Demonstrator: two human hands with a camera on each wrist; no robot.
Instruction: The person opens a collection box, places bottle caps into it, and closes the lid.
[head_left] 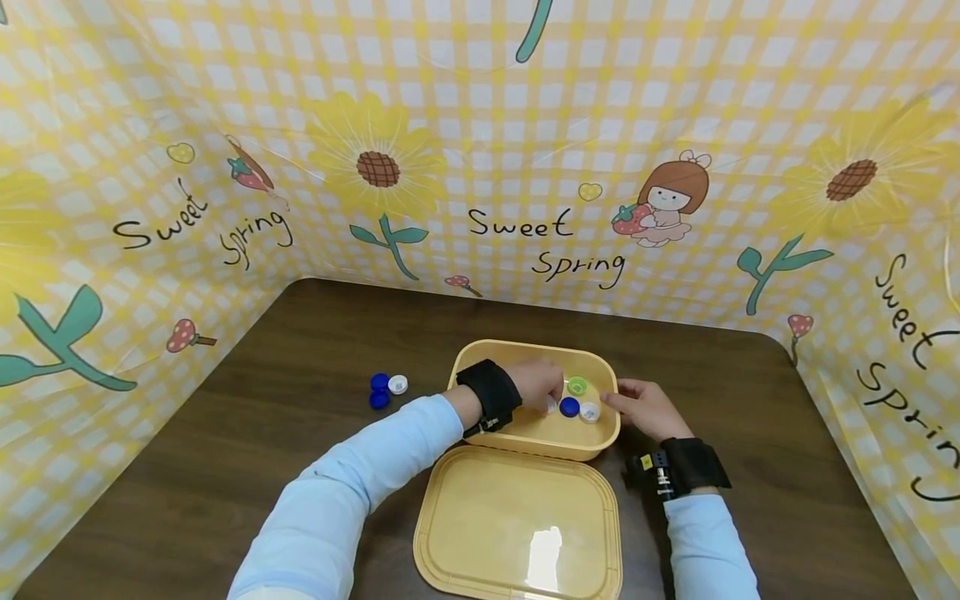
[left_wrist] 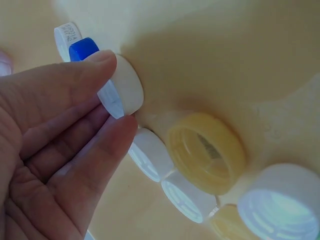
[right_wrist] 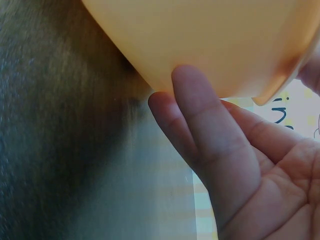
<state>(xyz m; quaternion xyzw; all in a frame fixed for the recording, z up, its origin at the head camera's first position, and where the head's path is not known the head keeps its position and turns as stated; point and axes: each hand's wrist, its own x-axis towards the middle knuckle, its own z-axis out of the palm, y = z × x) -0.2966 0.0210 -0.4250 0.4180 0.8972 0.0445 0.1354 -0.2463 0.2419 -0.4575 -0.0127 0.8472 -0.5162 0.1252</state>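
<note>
Inside a yellow plastic box (head_left: 480,346), my left hand (head_left: 536,383) pinches a white bottle cap (left_wrist: 129,85) between thumb and finger. Close about it in the left wrist view lie a yellow cap (left_wrist: 207,152), a blue cap (left_wrist: 84,49) and several white caps (left_wrist: 280,202). The head view also shows a green cap (head_left: 577,386) in the box, partly behind its glare. At the box's right end, my right hand (head_left: 648,408) grips the wall, thumb over the rim, fingers (right_wrist: 200,110) against the outside.
Two blue caps (head_left: 379,399) and a white cap (head_left: 398,384) sit together on the dark wooden table (head_left: 330,333), left of the box. A flat yellow lid (head_left: 517,517) lies just in front of the box. Patterned cloth (head_left: 480,167) walls the table's back and sides.
</note>
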